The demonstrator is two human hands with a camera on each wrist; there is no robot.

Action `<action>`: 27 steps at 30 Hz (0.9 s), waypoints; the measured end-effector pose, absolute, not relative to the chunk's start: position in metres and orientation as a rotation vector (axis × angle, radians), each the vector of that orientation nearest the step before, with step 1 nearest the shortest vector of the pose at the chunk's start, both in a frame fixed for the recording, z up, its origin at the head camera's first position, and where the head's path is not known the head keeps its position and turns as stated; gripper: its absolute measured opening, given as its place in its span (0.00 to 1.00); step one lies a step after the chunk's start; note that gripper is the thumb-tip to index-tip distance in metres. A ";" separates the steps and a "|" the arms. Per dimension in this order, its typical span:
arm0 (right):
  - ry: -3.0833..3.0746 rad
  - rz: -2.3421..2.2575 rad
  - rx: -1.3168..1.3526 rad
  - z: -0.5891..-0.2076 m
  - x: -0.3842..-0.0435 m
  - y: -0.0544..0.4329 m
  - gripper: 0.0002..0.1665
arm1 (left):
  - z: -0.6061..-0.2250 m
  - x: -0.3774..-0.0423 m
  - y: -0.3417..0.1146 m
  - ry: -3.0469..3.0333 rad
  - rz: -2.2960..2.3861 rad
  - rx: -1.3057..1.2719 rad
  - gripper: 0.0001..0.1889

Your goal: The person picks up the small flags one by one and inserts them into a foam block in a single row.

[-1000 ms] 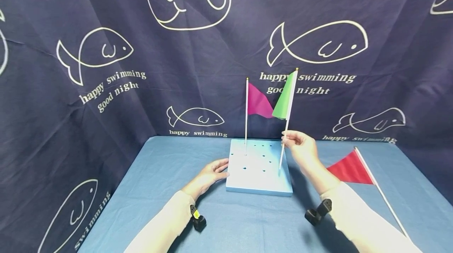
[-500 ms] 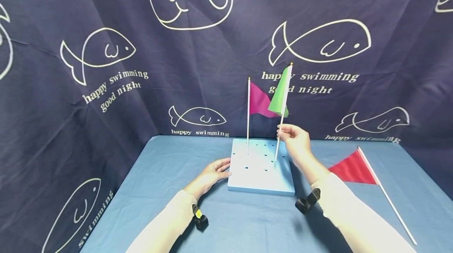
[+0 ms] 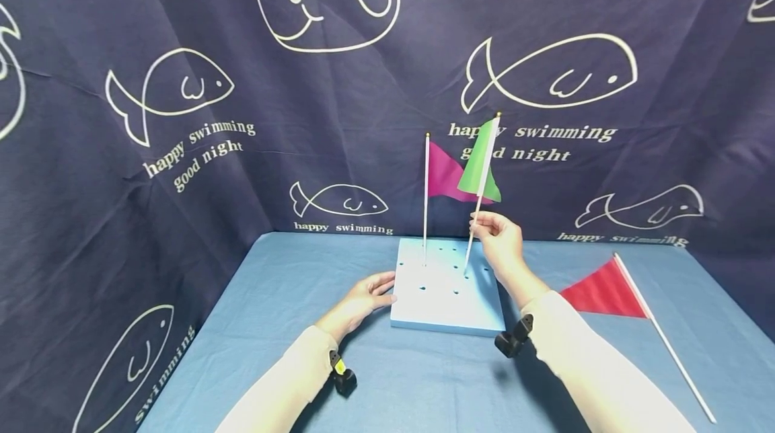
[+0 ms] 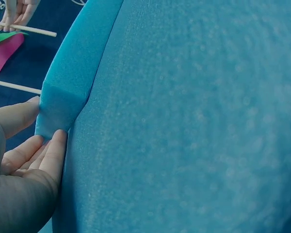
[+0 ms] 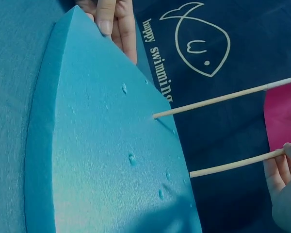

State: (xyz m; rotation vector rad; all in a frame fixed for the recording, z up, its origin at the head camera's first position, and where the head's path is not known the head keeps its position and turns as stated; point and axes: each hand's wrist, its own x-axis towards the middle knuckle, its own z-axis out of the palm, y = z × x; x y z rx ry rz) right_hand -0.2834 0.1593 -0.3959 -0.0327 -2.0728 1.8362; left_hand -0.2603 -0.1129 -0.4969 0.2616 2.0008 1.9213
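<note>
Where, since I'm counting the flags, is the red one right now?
In the head view, the red flag lies at the right on the blue tablecloth, just right of the right sleeve and away from the blue board with holes.

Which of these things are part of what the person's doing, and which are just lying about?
In use:
blue board, held by the left hand
magenta flag, standing in it
green flag, pinched by the right hand

Seemingly aside:
red flag, untouched, though perhaps related
dark curtain, backdrop
</note>
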 end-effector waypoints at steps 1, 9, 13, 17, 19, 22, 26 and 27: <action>-2.075 1.830 -0.018 -0.397 -0.284 0.158 0.14 | -0.497 -0.260 -0.113 2.001 1.921 0.263 0.31; -2.112 1.786 -0.002 -0.398 -0.288 0.153 0.12 | -0.497 -0.260 -0.113 2.002 1.922 0.263 0.31; -2.097 1.791 -0.028 -0.401 -0.290 0.152 0.13 | -0.497 -0.261 -0.113 1.999 1.923 0.258 0.31; -2.110 1.773 -0.014 -0.405 -0.292 0.151 0.13 | -0.498 -0.262 -0.113 1.997 1.922 0.252 0.31; -2.125 1.758 0.006 -0.407 -0.293 0.151 0.12 | -0.499 -0.262 -0.113 1.998 1.922 0.254 0.31; -2.136 1.742 0.019 -0.409 -0.294 0.150 0.12 | -0.499 -0.261 -0.114 2.002 1.922 0.253 0.31; -2.126 1.751 -0.007 -0.411 -0.295 0.150 0.12 | -0.499 -0.261 -0.114 2.007 1.917 0.256 0.31; -2.127 1.753 -0.014 -0.412 -0.296 0.150 0.12 | -0.499 -0.261 -0.114 2.007 1.916 0.256 0.31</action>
